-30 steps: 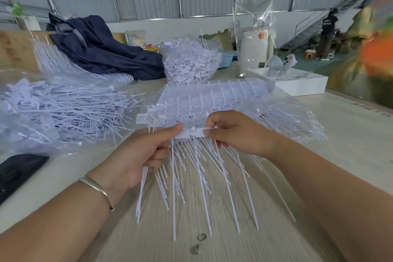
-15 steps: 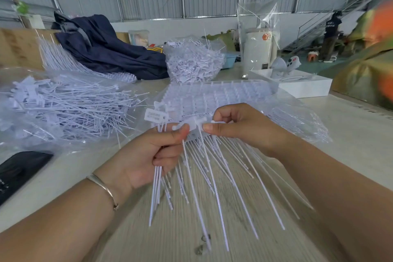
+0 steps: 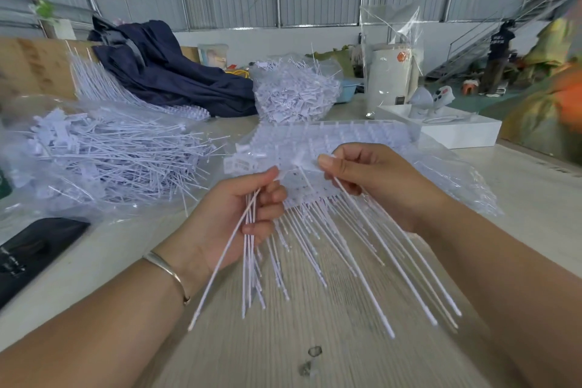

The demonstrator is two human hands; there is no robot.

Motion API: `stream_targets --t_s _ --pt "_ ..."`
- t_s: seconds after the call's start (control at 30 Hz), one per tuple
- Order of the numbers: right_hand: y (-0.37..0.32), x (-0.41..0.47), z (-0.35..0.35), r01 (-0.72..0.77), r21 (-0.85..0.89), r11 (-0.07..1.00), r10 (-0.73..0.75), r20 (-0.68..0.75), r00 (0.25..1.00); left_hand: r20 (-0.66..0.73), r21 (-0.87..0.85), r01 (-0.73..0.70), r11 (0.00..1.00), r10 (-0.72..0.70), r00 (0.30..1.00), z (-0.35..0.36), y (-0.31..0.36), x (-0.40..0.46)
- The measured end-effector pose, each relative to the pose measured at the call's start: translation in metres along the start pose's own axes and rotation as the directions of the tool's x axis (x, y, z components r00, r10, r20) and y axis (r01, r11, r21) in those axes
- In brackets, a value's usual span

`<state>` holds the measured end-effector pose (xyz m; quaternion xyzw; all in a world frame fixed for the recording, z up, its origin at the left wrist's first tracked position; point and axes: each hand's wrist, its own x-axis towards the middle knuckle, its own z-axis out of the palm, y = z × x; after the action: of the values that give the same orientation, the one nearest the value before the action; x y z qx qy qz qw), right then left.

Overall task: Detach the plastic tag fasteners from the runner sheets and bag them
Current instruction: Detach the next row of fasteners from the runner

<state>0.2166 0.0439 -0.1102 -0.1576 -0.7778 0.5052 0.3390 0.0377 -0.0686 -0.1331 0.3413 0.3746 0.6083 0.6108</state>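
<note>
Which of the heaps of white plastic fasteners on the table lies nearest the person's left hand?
The flat heap in the clear bag at left, strands lying loose beside the left hand. The other mound sits far back by the dark cloth.

The tag fasteners [image 3: 318, 242] are white with a faint lilac cast — the same pale tint shows in the loose heap [image 3: 107, 164] inside its clear bag. The tabletop [image 3: 535, 198] is pale beige, with a streaked wood-grain board [image 3: 283, 340] nearer the camera. A navy cloth [image 3: 176, 72] lies behind, a white box [image 3: 456, 132] to the right — and a black pouch [image 3: 34, 249] at the left edge. The bracelet [image 3: 167, 272] is silver.
</note>
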Motion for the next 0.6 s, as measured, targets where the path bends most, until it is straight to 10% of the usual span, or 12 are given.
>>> stream_targets --t_s 0.23,0.6 --pt "0.013 0.003 -0.010 -0.069 -0.124 0.990 0.063 -0.049 0.997 -0.113 0.195 0.139 0.971 -0.119 0.987 -0.005 -0.009 0.003" --pt "0.014 0.002 -0.006 0.019 -0.393 0.919 -0.061 -0.094 0.994 -0.368 0.453 0.069 0.889 0.116 0.923 -0.004 -0.011 0.001"
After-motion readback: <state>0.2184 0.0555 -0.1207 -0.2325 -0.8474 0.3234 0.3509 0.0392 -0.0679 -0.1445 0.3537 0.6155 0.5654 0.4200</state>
